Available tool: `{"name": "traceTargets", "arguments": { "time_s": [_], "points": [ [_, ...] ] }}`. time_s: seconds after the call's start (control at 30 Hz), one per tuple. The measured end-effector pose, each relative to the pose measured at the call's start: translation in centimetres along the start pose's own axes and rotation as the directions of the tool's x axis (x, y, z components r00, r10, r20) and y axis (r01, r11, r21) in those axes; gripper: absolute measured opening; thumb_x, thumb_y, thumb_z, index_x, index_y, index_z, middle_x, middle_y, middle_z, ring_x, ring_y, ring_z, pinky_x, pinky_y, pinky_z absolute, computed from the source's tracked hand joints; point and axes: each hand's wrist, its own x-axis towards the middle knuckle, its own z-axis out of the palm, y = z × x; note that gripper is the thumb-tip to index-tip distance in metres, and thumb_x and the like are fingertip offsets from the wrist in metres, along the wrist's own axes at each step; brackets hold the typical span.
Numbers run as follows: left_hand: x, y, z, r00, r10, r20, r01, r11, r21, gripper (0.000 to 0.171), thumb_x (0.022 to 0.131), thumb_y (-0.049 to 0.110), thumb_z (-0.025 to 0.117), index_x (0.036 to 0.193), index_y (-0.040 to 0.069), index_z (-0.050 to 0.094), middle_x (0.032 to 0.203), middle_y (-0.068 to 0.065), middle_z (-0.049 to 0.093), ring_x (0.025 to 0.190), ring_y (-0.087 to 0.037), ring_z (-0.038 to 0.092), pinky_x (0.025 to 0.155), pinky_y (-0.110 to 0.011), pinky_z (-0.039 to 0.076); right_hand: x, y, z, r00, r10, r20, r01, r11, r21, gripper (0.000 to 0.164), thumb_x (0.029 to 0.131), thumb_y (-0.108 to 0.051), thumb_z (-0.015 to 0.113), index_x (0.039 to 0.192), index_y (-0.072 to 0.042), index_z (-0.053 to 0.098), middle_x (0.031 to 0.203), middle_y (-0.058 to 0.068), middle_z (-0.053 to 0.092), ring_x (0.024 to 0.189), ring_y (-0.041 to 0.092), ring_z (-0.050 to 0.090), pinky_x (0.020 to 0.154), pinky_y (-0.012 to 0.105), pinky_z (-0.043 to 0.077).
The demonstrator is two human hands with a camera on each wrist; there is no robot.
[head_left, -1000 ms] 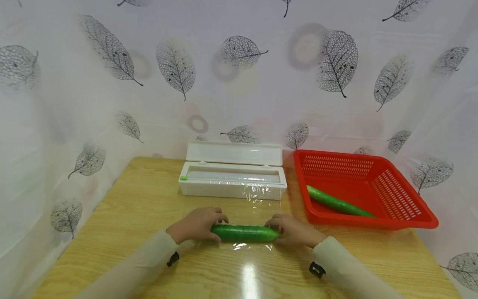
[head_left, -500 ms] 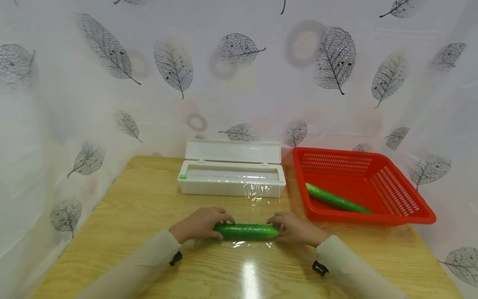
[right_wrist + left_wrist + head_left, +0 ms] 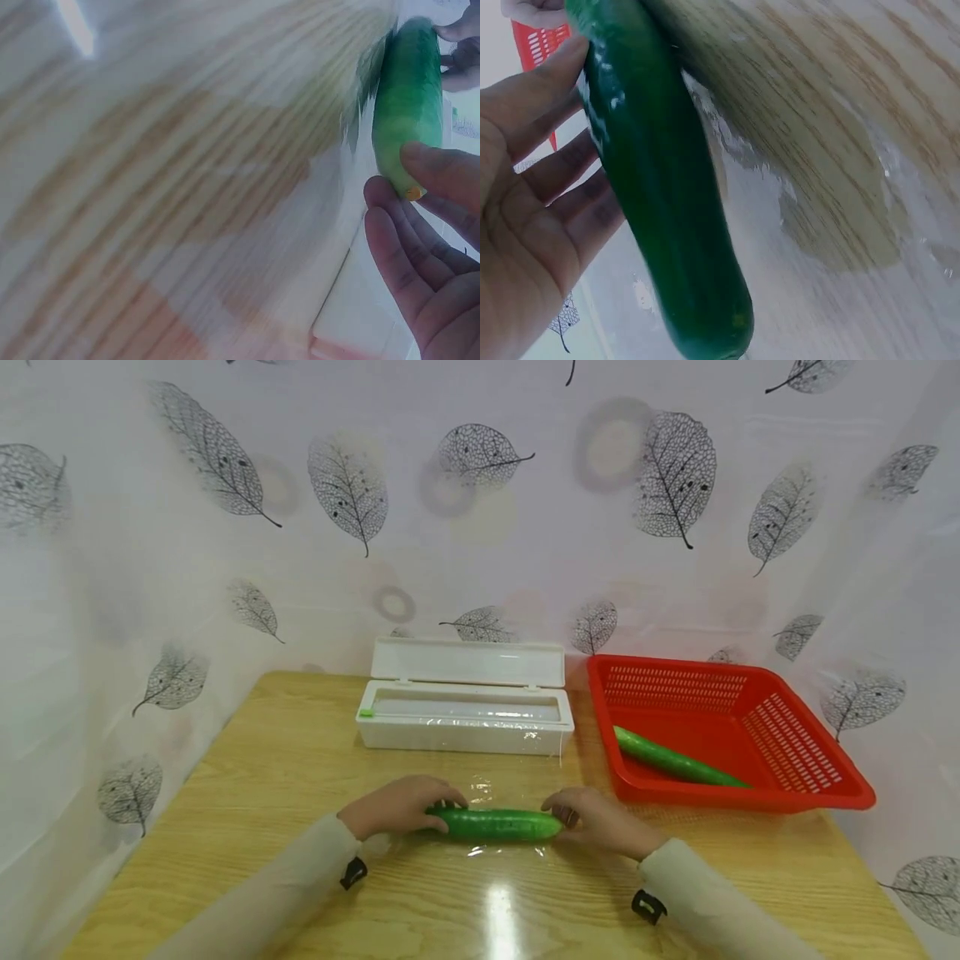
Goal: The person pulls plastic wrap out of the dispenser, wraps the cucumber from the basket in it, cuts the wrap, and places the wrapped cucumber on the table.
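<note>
A green cucumber [image 3: 491,824] lies sideways across the front middle of the table, on clear cling film [image 3: 480,789]. My left hand [image 3: 405,806] holds its left end, thumb on the near side and fingers over the far side. Its darker, rounded end [image 3: 705,315] shows in the left wrist view, the fingers [image 3: 562,82] along one flank. At the paler right end, my right hand [image 3: 600,822] pinches the cucumber. The right wrist view shows that thumb [image 3: 442,169] on the tip, with fingers curled beneath it.
A white cling-film box [image 3: 465,735] stands behind the cucumber, lid [image 3: 468,662] raised, a green slider [image 3: 367,712] at its left. On the right is a red plastic basket [image 3: 731,797] with a second cucumber [image 3: 675,760]. Leaf-printed sheeting [image 3: 495,552] hangs behind the table [image 3: 285,760].
Both hands stay at the cucumber's ends, with only small shifts. The left hand edged right, then slightly back. Glints on the film between box and cucumber have changed place. The head view has tilted slightly.
</note>
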Motion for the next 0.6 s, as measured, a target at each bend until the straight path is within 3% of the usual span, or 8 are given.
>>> {"name": "traceTargets", "arguments": {
  "time_s": [0.1, 0.2, 0.37, 0.6],
  "points": [
    [0.1, -0.2, -0.01, 1.0, -0.008, 0.025, 0.009, 0.999, -0.033, 0.037, 0.086, 0.025, 0.067, 0.121, 0.015, 0.061, 0.115, 0.0, 0.065, 0.099, -0.011, 0.061, 0.089, -0.029, 0.051, -0.03, 0.08, 0.04, 1.0, 0.021, 0.002, -0.021, 1.0, 0.015, 0.032, 0.08, -0.009, 0.072, 0.11, -0.004, 0.064, 0.095, 0.001, 0.068, 0.079, 0.005, 0.06, 0.069, 0.019, 0.053],
    [0.18, -0.31, 0.07, 0.999, -0.013, 0.031, 0.013, 1.0, 0.009, 0.044, 0.082, 0.029, 0.072, 0.122, 0.017, 0.059, 0.113, 0.001, 0.063, 0.096, -0.01, 0.06, 0.086, -0.029, 0.051, 0.0, 0.17, 0.05, 0.999, 0.036, 0.011, -0.037, 0.999, 0.036, 0.03, 0.081, -0.009, 0.071, 0.11, -0.004, 0.064, 0.096, 0.002, 0.068, 0.08, 0.005, 0.06, 0.07, 0.019, 0.053],
    [0.31, -0.28, 0.3, 0.999, -0.031, 0.014, 0.03, 0.995, 0.095, 0.056, 0.073, 0.033, 0.079, 0.123, 0.019, 0.057, 0.108, 0.001, 0.06, 0.09, -0.01, 0.058, 0.081, -0.028, 0.052, 0.22, 0.47, 0.25, 0.999, 0.031, 0.014, -0.032, 0.998, 0.056, 0.027, 0.082, -0.009, 0.069, 0.108, -0.004, 0.065, 0.095, 0.001, 0.068, 0.08, 0.005, 0.06, 0.069, 0.019, 0.053],
    [0.38, 0.09, 0.18, 1.0, -0.025, -0.019, 0.027, 0.995, 0.098, 0.057, 0.074, 0.031, 0.078, 0.126, 0.022, 0.056, 0.11, 0.002, 0.06, 0.094, -0.011, 0.059, 0.081, -0.028, 0.052, 0.35, 0.62, 0.45, 0.998, 0.057, 0.016, -0.058, 0.996, 0.073, 0.027, 0.084, -0.009, 0.067, 0.111, -0.005, 0.064, 0.097, 0.0, 0.068, 0.083, 0.005, 0.06, 0.07, 0.019, 0.052]
  ]
}}
